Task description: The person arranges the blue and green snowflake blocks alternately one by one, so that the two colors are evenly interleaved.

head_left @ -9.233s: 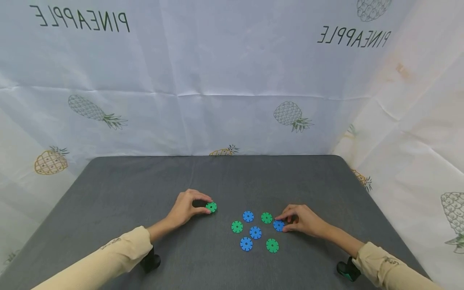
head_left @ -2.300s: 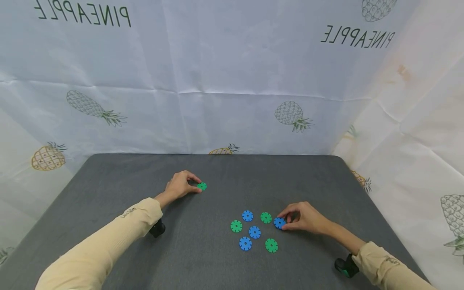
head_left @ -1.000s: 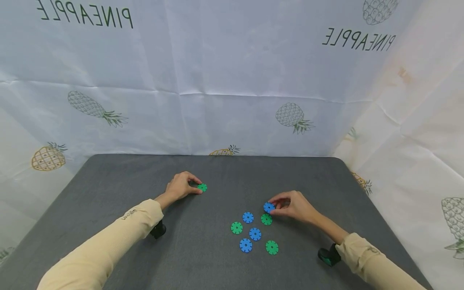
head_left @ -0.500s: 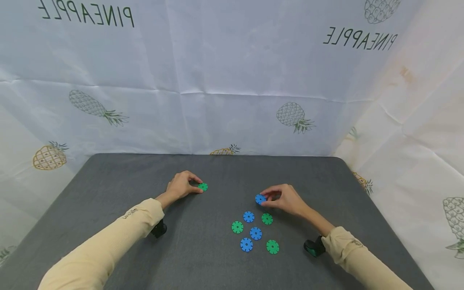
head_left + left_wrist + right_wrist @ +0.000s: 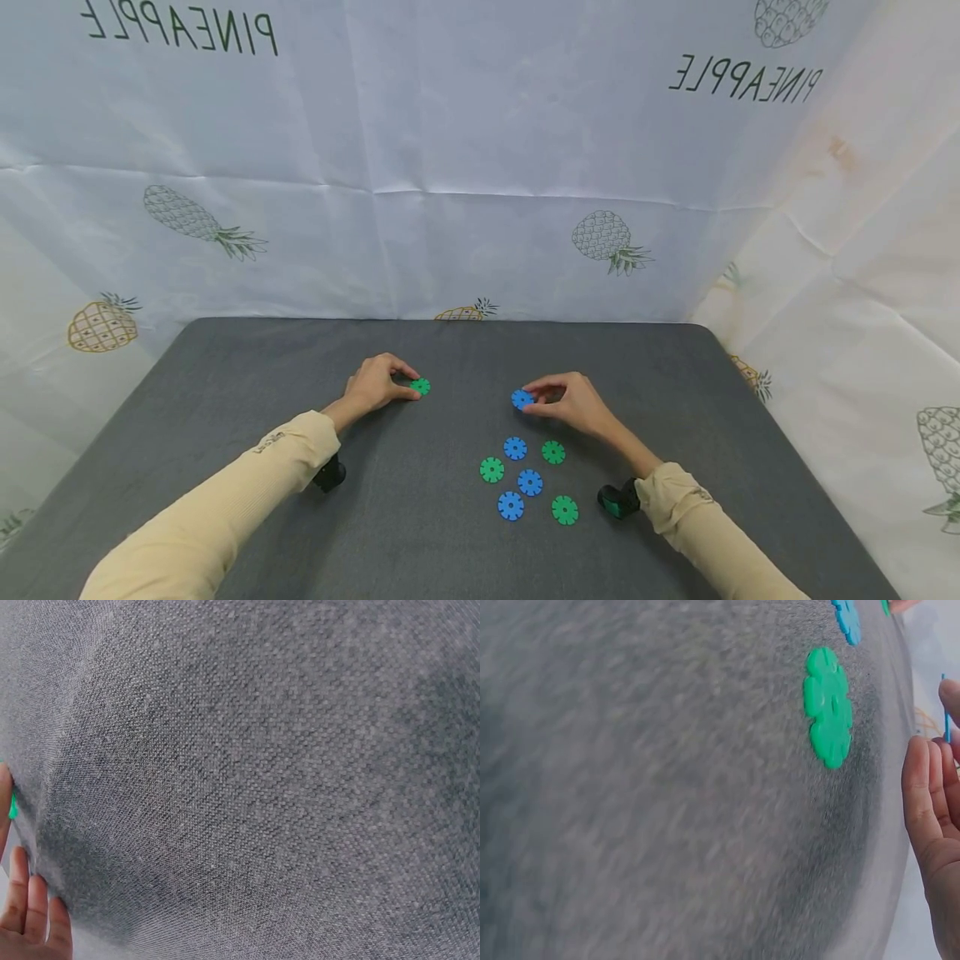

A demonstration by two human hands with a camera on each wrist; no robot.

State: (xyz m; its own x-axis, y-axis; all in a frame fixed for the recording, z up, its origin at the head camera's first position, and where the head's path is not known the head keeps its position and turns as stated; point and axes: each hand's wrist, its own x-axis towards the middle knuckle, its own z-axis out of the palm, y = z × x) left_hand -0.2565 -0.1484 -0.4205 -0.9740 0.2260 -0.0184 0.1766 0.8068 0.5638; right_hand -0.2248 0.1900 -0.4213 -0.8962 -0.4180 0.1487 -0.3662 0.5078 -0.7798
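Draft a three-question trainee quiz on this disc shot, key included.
1. Count: how many unheld blue discs lie on the gray table?
2. True or false: the right hand is pinching a green disc.
3. Multiple choice: which wrist view shows a whole loose green disc? A) left B) right

Key:
1. Three.
2. False: it pinches the held blue disc; the left hand pinches the held green disc.
3. B.
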